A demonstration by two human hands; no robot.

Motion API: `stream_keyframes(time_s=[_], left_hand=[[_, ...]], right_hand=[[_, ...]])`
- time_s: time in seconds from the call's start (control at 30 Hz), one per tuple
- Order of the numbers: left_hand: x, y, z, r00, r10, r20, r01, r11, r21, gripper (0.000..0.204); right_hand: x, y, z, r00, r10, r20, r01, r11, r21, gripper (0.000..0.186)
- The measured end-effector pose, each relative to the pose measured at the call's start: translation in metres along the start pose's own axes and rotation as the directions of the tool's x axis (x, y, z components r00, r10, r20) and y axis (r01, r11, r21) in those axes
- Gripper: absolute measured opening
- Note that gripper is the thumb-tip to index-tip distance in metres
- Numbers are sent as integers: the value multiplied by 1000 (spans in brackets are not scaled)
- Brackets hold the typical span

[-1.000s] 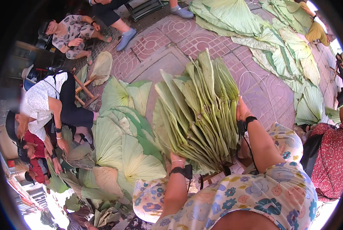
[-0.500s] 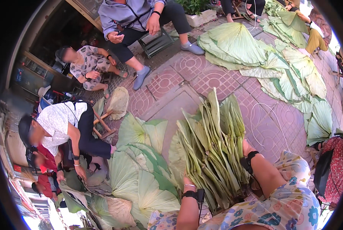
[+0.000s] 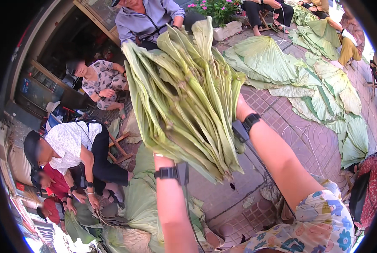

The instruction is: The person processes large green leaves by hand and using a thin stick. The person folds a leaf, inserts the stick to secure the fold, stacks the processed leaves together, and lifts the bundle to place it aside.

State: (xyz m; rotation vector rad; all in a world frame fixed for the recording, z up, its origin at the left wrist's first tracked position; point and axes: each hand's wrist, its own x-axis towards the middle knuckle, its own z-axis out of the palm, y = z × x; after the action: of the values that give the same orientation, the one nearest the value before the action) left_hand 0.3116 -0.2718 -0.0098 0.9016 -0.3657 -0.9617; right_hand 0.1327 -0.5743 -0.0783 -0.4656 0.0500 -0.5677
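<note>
A thick bundle of folded green lotus leaves point(image 3: 188, 97) is lifted off the ground in front of me, its folded edges facing up. My left hand point(image 3: 164, 160) grips its near left side, and most of the fingers are hidden under the leaves. On the right side my right hand point(image 3: 242, 108) holds the bundle, its fingers also tucked out of sight. Both wrists wear black bands with small boxes. Below and left of the bundle lies a spread of flat lotus leaves point(image 3: 144, 202) on the paving.
More lotus leaves point(image 3: 268, 63) lie overlapping across the paving to the right. A thin white cord point(image 3: 308, 137) curls on the tiles. At the left a person in a white shirt point(image 3: 72, 141) bends over leaves; a person in a grey jacket point(image 3: 133, 21) sits beyond the bundle.
The bundle has risen from upright on the ground between my hands to well above it, farther forward and left. Both arms now reach forward, and paving shows where it stood.
</note>
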Motion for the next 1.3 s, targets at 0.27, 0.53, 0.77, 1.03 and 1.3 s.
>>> stream_keyframes(time_s=[0.27, 0.53, 0.77, 1.03, 1.3], left_hand=[[-60, -10, -97, 870, -161, -466, 410, 763, 500, 76], [-218, -18, -45, 811, -537, -231, 346, 123, 930, 52], [-316, 29, 32, 945, -322, -60, 237, 548, 802, 43], [-348, -11, 6, 925, -351, -148, 329, 537, 777, 45], [-334, -26, -24, 951, -267, -155, 186, 94, 978, 45]], right_hand=[[-121, 66, -42, 790, 173, -587, -607, 99, -788, 27], [-246, 37, -4, 844, 536, -5, 281, -451, -847, 37], [-325, -4, 163, 909, 414, -46, 138, -403, -905, 39], [-418, -3, 225, 909, 414, -38, 88, -283, -955, 36], [-481, -71, 204, 925, 193, -327, -358, 156, -921, 34]])
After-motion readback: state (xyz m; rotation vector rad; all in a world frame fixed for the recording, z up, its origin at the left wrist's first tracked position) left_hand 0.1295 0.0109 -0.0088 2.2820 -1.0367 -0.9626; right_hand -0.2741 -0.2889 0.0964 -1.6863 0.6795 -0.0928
